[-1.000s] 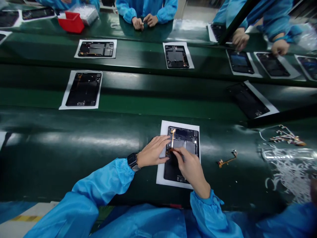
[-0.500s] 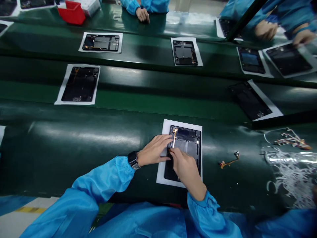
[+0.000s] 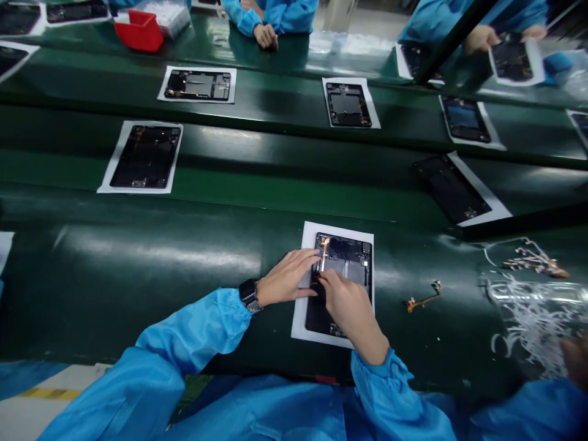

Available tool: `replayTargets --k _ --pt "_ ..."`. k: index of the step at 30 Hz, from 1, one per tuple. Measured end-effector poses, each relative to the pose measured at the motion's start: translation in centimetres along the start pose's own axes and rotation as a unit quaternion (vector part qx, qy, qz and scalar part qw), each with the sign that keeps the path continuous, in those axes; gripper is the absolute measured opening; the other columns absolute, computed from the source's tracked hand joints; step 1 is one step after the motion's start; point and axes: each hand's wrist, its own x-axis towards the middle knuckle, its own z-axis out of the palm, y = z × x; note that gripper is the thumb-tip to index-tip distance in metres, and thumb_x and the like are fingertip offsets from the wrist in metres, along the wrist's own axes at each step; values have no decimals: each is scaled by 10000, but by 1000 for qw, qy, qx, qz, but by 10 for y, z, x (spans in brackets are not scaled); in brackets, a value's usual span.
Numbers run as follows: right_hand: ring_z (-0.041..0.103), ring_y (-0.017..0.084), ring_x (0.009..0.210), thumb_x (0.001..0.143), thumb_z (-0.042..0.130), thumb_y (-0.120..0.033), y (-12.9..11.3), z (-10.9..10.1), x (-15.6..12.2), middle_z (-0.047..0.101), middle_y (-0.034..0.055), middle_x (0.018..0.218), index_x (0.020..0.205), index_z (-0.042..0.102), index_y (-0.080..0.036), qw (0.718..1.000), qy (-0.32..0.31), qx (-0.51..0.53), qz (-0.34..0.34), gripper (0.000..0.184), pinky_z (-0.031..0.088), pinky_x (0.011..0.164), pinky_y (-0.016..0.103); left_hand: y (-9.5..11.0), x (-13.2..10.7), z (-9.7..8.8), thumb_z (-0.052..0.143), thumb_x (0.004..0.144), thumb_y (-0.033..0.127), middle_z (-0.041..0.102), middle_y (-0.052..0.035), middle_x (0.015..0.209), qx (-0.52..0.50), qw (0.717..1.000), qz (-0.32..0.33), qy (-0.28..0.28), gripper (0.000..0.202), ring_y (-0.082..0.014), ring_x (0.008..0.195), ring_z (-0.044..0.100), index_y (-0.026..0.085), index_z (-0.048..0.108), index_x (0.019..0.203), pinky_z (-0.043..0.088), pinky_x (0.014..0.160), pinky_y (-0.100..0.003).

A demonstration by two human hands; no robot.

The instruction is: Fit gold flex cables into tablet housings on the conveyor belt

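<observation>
An opened tablet [image 3: 337, 267] lies on a white foam sheet [image 3: 299, 324] in front of me, its inner parts facing up. An orange ribbon strip runs down its upper left side. My left hand [image 3: 287, 277], with a watch at the wrist, rests along the tablet's left edge, fingers stretched out and thumb apart. Over the middle of the tablet, my right hand [image 3: 348, 304] is closed in a pinch. A small orange-brown flex cable [image 3: 316, 279] shows at its fingertips, mostly hidden. Another loose flex cable [image 3: 423, 300] lies on the green bench to the right.
More flex cables [image 3: 537, 263] and a heap of white strips [image 3: 533, 334] lie at right. Beyond, several tablets on foam sheets, one tablet [image 3: 146, 156] at left, lie on the green line. A red bin [image 3: 139, 32] and co-workers' hands [image 3: 265, 37] are across; a dark bar [image 3: 528, 222] stands right.
My right hand has shifted slightly right and turned a little, still pinching over the tablet. My left hand stays put. Across the line, a co-worker at right has lifted a tablet with its sheet.
</observation>
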Motion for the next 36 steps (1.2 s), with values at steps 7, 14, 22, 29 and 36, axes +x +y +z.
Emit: replayTargets --k 7,14,22,29,36 --pt "632 200 674 870 434 -32 -15 4 6 665 72 791 880 563 -164 1000 -8 -13 -13 185 332 549 286 1 0 -1 706 840 403 399 -179 1465 -12 1000 -2 0 798 -302 1378 378 214 242 1461 371 1083 -490" --pt "632 184 740 951 459 -260 13 13 -8 650 40 838 997 587 -198 892 194 385 134 150 488 699 305 0 -1 -4 750 801 390 378 -187 1479 -1 1000 3 -19 826 -305 1398 342 200 275 1449 357 1100 -484" --pt "466 130 577 932 523 -289 11 30 -23 459 -35 658 950 607 -189 919 125 353 123 132 409 587 261 -4 -2 -8 604 914 247 422 -135 1458 0 999 24 -24 275 -273 1373 380 215 575 1186 366 1097 -481" --pt "601 173 758 998 401 -214 8 40 -19 622 53 859 1006 615 -181 970 82 228 -3 217 456 680 279 -6 -1 -3 533 950 227 480 -101 1410 42 998 47 -26 162 -268 1339 400 203 669 1035 382 1084 -481" --pt "626 190 810 1003 383 -184 7 43 -21 637 76 899 1044 624 -162 980 92 179 -8 245 488 720 293 -1 0 -3 491 975 249 515 -96 1372 41 998 33 -21 191 -261 1331 404 198 666 1030 391 1077 -477"
